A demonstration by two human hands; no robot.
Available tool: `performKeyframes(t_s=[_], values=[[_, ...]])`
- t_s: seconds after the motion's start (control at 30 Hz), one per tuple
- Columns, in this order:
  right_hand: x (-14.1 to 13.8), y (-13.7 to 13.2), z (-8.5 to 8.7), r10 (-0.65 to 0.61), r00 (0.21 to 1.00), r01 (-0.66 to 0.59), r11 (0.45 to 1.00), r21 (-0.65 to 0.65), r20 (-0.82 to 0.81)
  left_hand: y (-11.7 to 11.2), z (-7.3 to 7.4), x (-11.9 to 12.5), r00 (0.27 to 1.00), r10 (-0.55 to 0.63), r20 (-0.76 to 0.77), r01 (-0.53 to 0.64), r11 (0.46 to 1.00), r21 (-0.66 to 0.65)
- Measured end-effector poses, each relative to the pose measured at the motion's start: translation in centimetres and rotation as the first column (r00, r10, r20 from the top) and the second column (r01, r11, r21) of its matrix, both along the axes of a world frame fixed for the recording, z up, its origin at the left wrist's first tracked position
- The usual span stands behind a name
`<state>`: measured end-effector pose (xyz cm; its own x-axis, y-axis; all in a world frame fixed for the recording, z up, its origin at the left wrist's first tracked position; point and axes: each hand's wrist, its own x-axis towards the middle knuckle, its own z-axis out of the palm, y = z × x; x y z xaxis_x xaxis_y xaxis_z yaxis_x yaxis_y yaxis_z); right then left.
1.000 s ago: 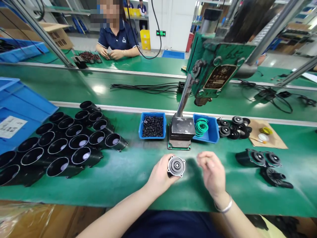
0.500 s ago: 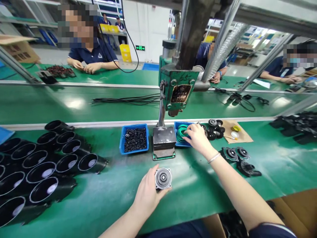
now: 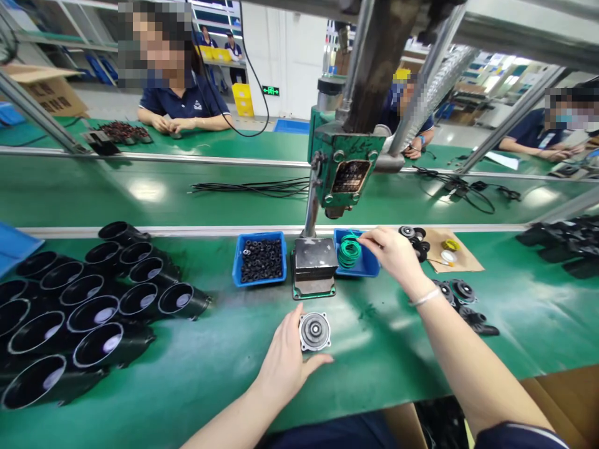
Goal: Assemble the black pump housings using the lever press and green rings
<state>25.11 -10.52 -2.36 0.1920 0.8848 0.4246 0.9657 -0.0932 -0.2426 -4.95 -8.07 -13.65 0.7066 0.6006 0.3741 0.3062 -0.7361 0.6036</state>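
My left hand (image 3: 285, 358) is curled around the left side of a round dark-grey housing with a stepped centre and small corner lugs (image 3: 315, 332), just above or on the green bench; its thumb is below the rim. My right hand (image 3: 393, 252) is raised at the right blue bin (image 3: 369, 267), thumb and fingertips pinched together. A green ring from the coil of thin green rubber rings (image 3: 349, 251) reaches up to those fingertips. Between the bins, the steel block of a press (image 3: 316, 255) stands in front of my left hand.
A green press head (image 3: 346, 168) hangs above the block. Another blue bin (image 3: 259, 284) holds small black rings. Several black cylindrical housings (image 3: 96, 343) cover the left side. More round parts (image 3: 463, 290) and cardboard (image 3: 461, 259) lie right. Co-workers sit across the bench.
My right hand has drawn up and back from the green rings, fingertips pinched. My left thumb has moved slightly off the round housing. The whole view has shifted a little.
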Motion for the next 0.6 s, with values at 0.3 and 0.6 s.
performKeyframes(t_s=[0.3, 0.6], values=[[-10.0, -4.8, -2.7, 0.572, 0.768, -0.609, 0.792, -0.049, -0.287, 2.9, 3.8, -1.4, 0.931, -0.24, 0.277, 0.228, 0.971, 0.075], [-10.2, -5.9, -5.0, 0.417, 0.762, -0.519, 0.851, -0.082, -0.495, 4.6, 4.7, -0.9, 0.905, -0.388, 0.176, 0.38, 0.922, 0.078]])
